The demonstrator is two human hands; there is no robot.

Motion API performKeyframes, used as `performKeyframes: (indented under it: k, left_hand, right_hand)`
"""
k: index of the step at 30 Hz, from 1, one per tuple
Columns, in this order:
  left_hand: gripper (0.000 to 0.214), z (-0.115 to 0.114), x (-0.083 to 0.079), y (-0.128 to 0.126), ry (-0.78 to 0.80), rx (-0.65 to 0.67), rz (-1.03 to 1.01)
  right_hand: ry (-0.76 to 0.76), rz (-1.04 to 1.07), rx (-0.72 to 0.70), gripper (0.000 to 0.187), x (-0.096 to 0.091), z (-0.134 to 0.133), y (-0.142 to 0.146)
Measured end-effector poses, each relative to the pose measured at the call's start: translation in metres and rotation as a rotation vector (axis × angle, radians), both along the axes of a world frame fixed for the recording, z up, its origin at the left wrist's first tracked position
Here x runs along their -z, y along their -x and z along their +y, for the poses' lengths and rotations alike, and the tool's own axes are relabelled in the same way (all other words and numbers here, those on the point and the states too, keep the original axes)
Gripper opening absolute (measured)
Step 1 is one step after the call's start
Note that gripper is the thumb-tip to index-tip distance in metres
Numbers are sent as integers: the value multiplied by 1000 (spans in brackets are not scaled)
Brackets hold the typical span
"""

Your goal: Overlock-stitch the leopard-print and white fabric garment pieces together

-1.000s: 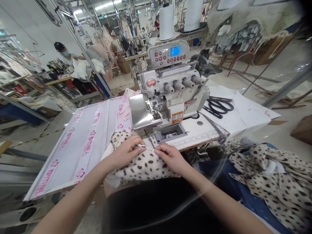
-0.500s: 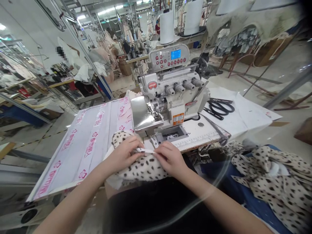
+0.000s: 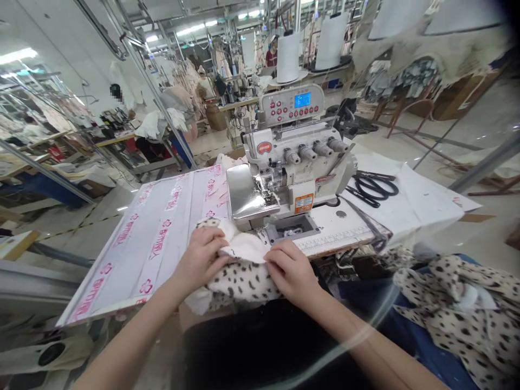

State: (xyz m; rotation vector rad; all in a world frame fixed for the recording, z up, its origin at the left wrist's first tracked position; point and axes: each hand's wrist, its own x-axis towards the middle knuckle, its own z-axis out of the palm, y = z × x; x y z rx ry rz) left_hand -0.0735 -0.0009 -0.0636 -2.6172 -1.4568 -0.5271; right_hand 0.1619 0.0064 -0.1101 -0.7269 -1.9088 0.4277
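Gripping leopard-print fabric (image 3: 239, 283) in closed left hand (image 3: 202, 259) and right hand (image 3: 291, 272). Risks layers slipping, feeding crooked into overlock machine (image 3: 298, 162).

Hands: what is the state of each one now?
Left hand: closed on the cream dark-spotted fleece fabric.
Right hand: closed, pinching the same fabric.

Cream fabric (image 3: 239, 281) with dark leopard spots; white sewing machine (image 3: 296, 168).

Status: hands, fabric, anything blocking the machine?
Grip: left hand and right hand both pinching leopard-print fabric, white underside folded up. Fabric lies just short of overlock machine. Nothing between; scissors lie right of machine.
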Motion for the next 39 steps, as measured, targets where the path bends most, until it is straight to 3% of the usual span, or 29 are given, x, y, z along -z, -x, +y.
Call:
performKeyframes:
  k: [4, 6, 8, 10, 14, 17, 21, 23, 25, 28, 32, 39]
  left_hand:
    - [28, 16, -43, 10, 323, -121, -24]
    - [30, 35, -70, 5, 287, -148, 10]
    - [28, 59, -90, -8, 159, -79, 85]
    - [25, 86, -95, -26, 137, -12, 69]
    - [19, 119, -76, -51, 322, 49, -104]
    - [21, 125, -65, -54, 377, 38, -156]
    - [22, 126, -67, -52, 467, 1, -197]
    - [22, 128, -70, -53, 507, -29, -204]
    - [22, 130, -74, -53, 543, -62, -203]
    - [21, 129, -79, -50, 609, -94, -189]
    - [21, 129, -79, -49, 642, -189, -185]
    - [17, 164, -68, -62, 525, -188, -204]
  right_hand:
    - [436, 31, -131, 6, -13, 8, 7]
    - [665, 123, -237, 7, -16, 16, 16]
    - [826, 283, -338, 15, -15, 24, 24]
    - [885, 407, -356, 23, -10, 30, 26]
    - [859, 422, -259, 25, 4, 33, 5]
    - [665, 247, -128, 22, 8, 38, -21]
    - [-20, -9, 141, 23, 2, 65, -37]
    - [-307, -149, 128, 33, -5, 80, -34]
    - [-481, -267, 49, 38, -12, 91, -27]
    - [-565, -315, -26, 34, -22, 98, -22]
    - [-527, -285, -42, 29, -26, 99, -27]
    - [-469, -234, 1, 28, -33, 102, -32]
